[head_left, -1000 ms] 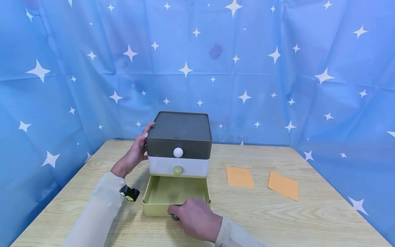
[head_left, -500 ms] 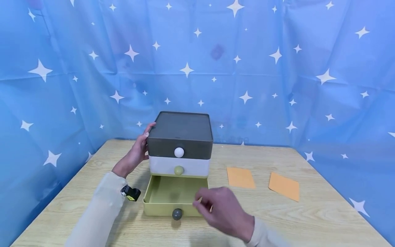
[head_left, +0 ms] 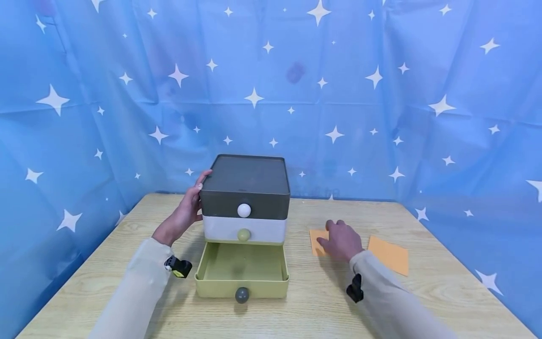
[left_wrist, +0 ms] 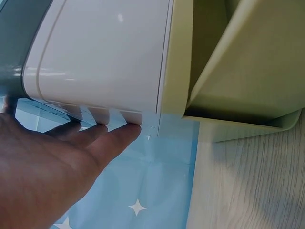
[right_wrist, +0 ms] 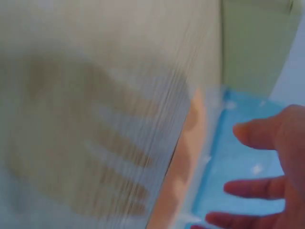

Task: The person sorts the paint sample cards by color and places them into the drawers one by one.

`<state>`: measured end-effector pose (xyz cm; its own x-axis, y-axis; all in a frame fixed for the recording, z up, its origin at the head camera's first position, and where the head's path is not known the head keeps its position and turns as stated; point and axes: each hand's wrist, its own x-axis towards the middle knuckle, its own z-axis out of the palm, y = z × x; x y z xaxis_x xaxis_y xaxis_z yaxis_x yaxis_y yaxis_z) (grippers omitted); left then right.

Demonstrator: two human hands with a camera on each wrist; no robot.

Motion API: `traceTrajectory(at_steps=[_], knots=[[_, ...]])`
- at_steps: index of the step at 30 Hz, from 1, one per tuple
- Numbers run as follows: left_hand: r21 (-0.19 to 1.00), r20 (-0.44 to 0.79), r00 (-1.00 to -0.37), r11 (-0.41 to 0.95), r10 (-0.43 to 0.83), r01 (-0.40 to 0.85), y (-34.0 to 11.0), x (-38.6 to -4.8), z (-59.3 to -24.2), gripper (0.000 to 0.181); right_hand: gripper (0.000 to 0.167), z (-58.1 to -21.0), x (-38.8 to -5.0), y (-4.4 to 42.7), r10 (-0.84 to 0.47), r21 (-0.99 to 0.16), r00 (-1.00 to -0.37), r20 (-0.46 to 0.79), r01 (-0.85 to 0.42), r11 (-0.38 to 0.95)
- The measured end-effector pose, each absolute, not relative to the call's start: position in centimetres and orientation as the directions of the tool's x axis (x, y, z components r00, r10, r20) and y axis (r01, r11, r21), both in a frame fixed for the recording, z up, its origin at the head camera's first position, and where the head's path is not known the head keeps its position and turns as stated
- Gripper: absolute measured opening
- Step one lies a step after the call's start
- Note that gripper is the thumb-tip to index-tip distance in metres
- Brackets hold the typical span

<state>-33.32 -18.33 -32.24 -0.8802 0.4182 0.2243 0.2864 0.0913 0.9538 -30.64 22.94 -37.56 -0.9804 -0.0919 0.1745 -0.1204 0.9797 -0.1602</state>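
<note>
A small three-drawer unit (head_left: 250, 175) stands on the table, dark grey on top, white in the middle, olive green below. Its green bottom drawer (head_left: 218, 288), with a dark grey knob (head_left: 242, 295), is pulled out and has nothing visible inside. My left hand (head_left: 183, 217) rests against the unit's left side; in the left wrist view its straight fingertips touch the white wall (left_wrist: 105, 57). Over the left orange sheet (head_left: 317, 241) is my right hand (head_left: 342, 241), fingers spread. The right wrist view, somewhat blurred, shows them apart from the sheet, holding nothing.
A second orange sheet (head_left: 391, 256) lies to the right of my right hand. The wooden table (head_left: 444, 301) is enclosed at the back and sides by a blue curtain (head_left: 355, 103) with white stars. Each wrist carries a small black device.
My right hand has let go of the bottom drawer's knob and moved right and away from me to the left orange sheet. The left hand and the drawer unit have stayed put.
</note>
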Motion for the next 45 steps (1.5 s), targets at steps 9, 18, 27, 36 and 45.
traceTrajectory(at_steps=[9,18,27,36,45], knots=[[0.953,0.219,-0.886,0.103,0.409,0.284,-18.3,-33.1,-32.2,0.056,0.09,-38.5,-33.0,22.5,0.01,-0.048,-0.999,-0.044,0.012,0.999],[0.953,0.212,-0.889,0.114,0.405,0.279,-17.9,-33.3,-31.9,0.055,0.084,-38.5,-33.0,21.9,0.031,-0.022,-0.998,-0.057,0.033,0.999],[0.956,0.201,-0.892,0.117,0.406,0.269,-18.1,-33.2,-32.2,0.055,0.079,-39.2,-33.0,22.0,0.072,-0.118,-0.995,-0.063,0.079,0.99],[0.953,0.21,-0.887,0.117,0.411,0.28,-18.3,-33.1,-32.6,0.055,0.078,-39.6,-32.9,22.1,0.069,-0.124,-0.996,-0.056,0.075,0.989],[0.955,0.218,-0.887,0.098,0.407,0.28,-18.2,-33.3,-32.2,0.057,0.079,-38.9,-33.1,22.2,0.074,-0.118,-0.995,-0.064,0.081,0.99]])
